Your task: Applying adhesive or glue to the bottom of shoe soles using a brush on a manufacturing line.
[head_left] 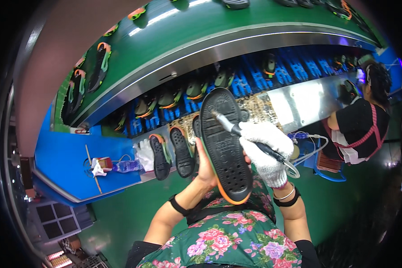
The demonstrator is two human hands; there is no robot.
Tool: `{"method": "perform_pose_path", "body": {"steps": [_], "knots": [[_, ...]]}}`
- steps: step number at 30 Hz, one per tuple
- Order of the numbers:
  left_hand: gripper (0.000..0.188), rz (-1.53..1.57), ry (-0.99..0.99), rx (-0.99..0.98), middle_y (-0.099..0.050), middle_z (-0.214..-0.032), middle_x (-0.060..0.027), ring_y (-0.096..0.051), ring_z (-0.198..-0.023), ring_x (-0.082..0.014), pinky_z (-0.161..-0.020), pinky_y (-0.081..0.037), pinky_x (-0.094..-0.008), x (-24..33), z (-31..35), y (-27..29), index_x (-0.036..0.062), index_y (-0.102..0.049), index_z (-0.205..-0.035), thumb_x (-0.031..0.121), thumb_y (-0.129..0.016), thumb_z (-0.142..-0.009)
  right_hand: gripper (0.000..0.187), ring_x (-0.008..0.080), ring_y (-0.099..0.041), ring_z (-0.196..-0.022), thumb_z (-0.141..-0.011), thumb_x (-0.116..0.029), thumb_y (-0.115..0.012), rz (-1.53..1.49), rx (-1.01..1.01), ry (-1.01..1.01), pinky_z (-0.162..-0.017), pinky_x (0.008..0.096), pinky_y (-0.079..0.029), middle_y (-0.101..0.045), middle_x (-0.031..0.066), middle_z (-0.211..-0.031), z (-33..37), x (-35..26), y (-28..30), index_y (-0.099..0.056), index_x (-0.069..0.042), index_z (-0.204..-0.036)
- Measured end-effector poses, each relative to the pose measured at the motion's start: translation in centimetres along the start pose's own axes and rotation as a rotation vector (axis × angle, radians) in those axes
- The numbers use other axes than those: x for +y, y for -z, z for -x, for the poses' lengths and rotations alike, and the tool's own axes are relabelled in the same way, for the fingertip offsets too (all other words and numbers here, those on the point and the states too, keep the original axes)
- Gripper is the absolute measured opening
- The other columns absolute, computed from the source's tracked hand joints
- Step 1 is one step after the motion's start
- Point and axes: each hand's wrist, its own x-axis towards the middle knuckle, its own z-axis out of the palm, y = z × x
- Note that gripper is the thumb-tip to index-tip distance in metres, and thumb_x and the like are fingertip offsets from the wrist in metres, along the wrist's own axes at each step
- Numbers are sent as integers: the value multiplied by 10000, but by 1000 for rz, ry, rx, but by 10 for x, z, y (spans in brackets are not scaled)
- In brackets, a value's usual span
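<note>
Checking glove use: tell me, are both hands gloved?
No: only the right hand, holding the tool, wears a white glove; the left hand holding the shoe sole is bare.

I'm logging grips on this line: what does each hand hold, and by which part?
Left hand holds the black shoe sole by its left edge, near the heel. Gloved right hand grips a pen-like tool by its shaft.

Black orange-edged sole (224, 145); white knit glove (267, 152); green conveyor belt (174, 40); pink floral apron (228, 241)
</note>
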Motion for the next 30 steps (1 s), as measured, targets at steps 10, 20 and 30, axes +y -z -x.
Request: {"method": "perform_pose_path", "body": {"steps": [10,20,30], "knots": [[1107,-471,9,534,-513,-1520,-118,-507,-1395,-267,-1175,-408,-420,-24,17,27,75,-361,-1576,907,-124,-886,378,294,-716,-933,-775,-39,-774,456,-163,434,-781,399,-556,-757,106,-1090,-3,-13,-19,-760,-82,-1151],[1033,-399,-96,302,-474,-1544,-95,-466,-1412,-293,-1214,-326,-494,-10,12,42,149,-353,-1578,906,-179,-896,258,295,-715,-915,-759,11,-788,350,-193,313,-803,377,-553,-761,151,-1055,3,-5,-21,-770,-44,-1011],[1182,-654,-49,439,-578,-1431,-149,-555,-1333,-319,-1180,-390,-493,-1,12,59,79,-452,-1509,986,-187,-798,266,270,-726,-890,-785,-44,-798,36,-76,162,-750,351,-568,-768,118,-1035,1,8,-17,-777,-49,-1049]]}}
